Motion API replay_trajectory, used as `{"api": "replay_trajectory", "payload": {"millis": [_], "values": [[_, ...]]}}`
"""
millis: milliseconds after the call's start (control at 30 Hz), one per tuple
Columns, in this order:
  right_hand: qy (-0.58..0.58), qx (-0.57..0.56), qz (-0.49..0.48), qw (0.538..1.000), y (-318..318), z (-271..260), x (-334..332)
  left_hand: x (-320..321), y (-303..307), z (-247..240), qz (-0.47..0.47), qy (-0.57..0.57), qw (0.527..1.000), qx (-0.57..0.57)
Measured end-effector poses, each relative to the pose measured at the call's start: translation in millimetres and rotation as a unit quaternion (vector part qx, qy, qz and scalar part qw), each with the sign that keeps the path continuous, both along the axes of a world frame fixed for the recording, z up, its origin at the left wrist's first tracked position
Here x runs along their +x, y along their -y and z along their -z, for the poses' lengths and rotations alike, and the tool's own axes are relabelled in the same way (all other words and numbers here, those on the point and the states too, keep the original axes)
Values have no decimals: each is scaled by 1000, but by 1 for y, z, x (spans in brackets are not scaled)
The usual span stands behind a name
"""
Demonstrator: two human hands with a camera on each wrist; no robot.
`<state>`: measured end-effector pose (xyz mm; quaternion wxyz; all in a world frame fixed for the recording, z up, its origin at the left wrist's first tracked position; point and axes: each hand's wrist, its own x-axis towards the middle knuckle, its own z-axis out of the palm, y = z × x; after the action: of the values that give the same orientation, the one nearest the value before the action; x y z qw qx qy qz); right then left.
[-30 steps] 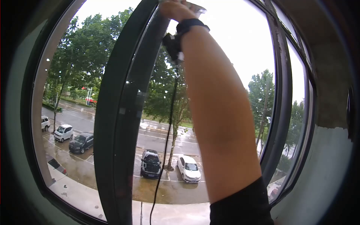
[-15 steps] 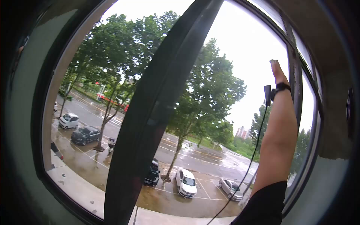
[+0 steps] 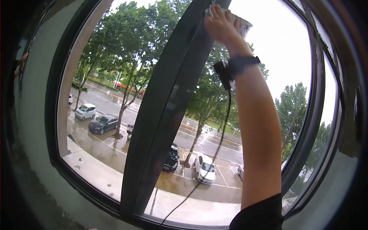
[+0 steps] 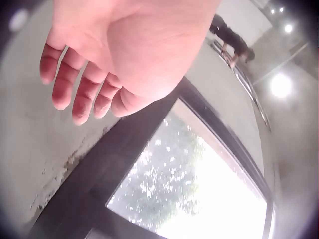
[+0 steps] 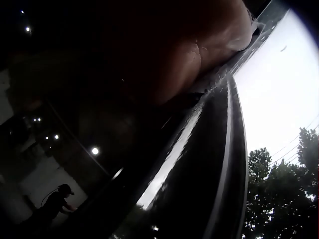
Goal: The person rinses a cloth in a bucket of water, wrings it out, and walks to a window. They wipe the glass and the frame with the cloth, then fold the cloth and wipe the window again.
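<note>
High on the window, my right hand [image 3: 224, 28] presses a whitish cloth with dark marks [image 3: 245, 27] at the edge of the dark upright bar [image 3: 168, 103]. Its fingers are spread over the cloth, which sticks out to the right of them. From the right wrist, the same hand [image 5: 199, 55] is mostly in shadow against the bar, and its fingertips are hidden. My left hand [image 4: 119, 55] holds nothing; its fingers hang relaxed, palm toward the camera, in front of the wall and window frame [image 4: 104, 174].
Around the glass runs a dark window frame [image 3: 55, 126], with a pale sill ledge [image 3: 96, 174] outside. A black cable [image 3: 222, 138] hangs from the right wrist camera. Beyond are parked cars, including a white car [image 3: 205, 168]. Another person [image 5: 57, 204] shows behind in the room.
My right hand swept across the pane to the right-hand frame, then came back left to the upright bar with the cloth. The head view has shifted too.
</note>
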<state>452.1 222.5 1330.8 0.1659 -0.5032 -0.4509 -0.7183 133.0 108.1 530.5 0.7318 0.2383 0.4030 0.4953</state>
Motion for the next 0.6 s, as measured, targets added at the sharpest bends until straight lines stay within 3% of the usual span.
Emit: {"api": "replay_trajectory", "payload": {"millis": [133, 200, 267, 333, 367, 433, 500, 533, 567, 600], "values": [[19, -75, -65, 995, 29, 98, 9, 17, -2, -81, 72, -132, 980, 131], [25, -95, -79, 992, 43, 152, 9, 30, -16, -116, 133, -157, 952, 228], [14, -119, -81, 989, 58, 206, 2, 53, -21, -149, 121, -136, 943, 279], [6, -141, -84, 986, 58, 219, 1, 65, -13, -204, 164, -160, 913, 338], [17, -139, -50, 989, 57, 214, 9, 69, -11, -221, 164, -162, 915, 332], [14, -104, -34, 994, 49, 177, 15, 77, -9, -243, 211, -208, 849, 438], [182, 20, 200, 963, 22, 96, 40, 83, -6, -251, 238, -182, 849, 435], [282, 70, 316, 903, 6, 22, 74, 87, -4, -252, 260, -153, 845, 440], [82, -46, 82, 992, 40, 29, 15, 92, -2, -250, 252, -143, 850, 440], [504, 9, -20, 864, 7, -74, 73, 95, -5, -245, 252, -142, 851, 437]]}}
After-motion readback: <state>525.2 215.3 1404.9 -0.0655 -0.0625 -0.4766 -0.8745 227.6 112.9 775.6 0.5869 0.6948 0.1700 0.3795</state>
